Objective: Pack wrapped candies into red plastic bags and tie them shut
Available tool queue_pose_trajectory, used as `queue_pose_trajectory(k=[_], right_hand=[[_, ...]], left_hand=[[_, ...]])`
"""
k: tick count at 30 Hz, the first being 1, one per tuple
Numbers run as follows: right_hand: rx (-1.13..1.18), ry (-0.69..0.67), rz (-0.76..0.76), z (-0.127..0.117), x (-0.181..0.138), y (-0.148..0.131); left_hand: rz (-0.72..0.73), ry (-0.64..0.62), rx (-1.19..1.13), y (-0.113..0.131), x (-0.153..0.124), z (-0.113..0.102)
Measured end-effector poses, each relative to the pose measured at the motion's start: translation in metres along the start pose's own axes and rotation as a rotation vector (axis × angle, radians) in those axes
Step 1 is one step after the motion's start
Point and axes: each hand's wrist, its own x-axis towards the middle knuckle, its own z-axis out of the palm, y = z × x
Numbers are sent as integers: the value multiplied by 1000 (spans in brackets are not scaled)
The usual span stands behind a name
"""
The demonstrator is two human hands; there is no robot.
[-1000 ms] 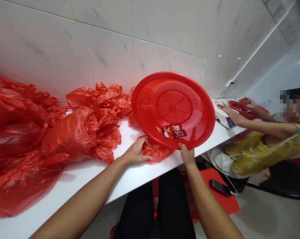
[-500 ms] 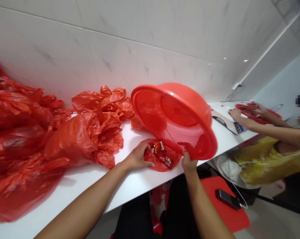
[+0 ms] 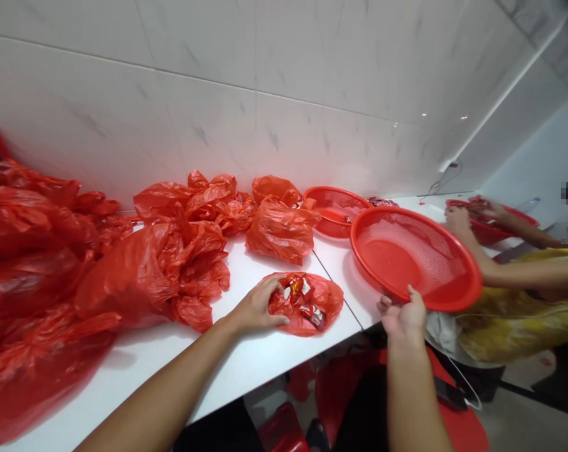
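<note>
My left hand (image 3: 261, 306) grips the left side of an open red plastic bag (image 3: 333, 300) on the table, thumb and fingers curled at its rim. Several small wrapped sweets (image 3: 305, 298) with red, gold and brown wrappers lie inside it. To the right, my right hand (image 3: 403, 319) holds the near rim of a red plastic mesh basket (image 3: 391, 260), which is tilted slightly and shows nothing inside. Part of that hand's grip is hidden under the rim. Just behind the open bag stands a filled red plastic bag (image 3: 281, 229).
A second red basket (image 3: 335, 198) with a few small pieces stands near the wall. Red bags (image 3: 137, 270) crowd the left of the white table (image 3: 239, 351). At the right a co-worker's hands (image 3: 486, 207) are over another red basket (image 3: 504, 229).
The basket in my right hand has swung from above the open bag to the right and tipped more upright, uncovering the bag and basket behind. My left hand stays at the open bag.
</note>
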Motion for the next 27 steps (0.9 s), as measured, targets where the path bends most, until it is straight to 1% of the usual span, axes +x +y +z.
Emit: queue_pose_trajectory(k=[3, 9, 11, 14, 16, 18, 20, 22, 24, 25, 27], right_hand=[[-2, 49, 60, -3, 0, -2], [-34, 74, 63, -11, 13, -14], [-24, 72, 62, -16, 13, -8], [-95, 68, 41, -19, 1, 20], [-247, 6, -34, -18, -14, 46], [-466, -95, -200, -12, -30, 68], [-725, -186, -394, -1, -41, 82], [-994, -247, -530, 11, -46, 86], [-1212, -295, -595, 20, -46, 86], [-1283, -309, -610, 23, -44, 86], [-1339, -315, -625, 25, -41, 86]], left_hand=[[-18, -1, 13, 1, 1, 0], [-6, 4, 11, -2, 2, 0], [-6, 1, 13, -5, 3, 0], [-5, 1, 14, -6, 3, 1], [-1, 13, 10, -4, 3, 1], [-1, 22, 14, -1, 2, 1], [1, 20, 23, 2, 2, 0], [19, 25, 27, 4, 1, -1], [44, 41, 34, 5, 0, -2], [51, 54, 46, 5, 0, -2], [45, 84, 95, 3, -1, -2]])
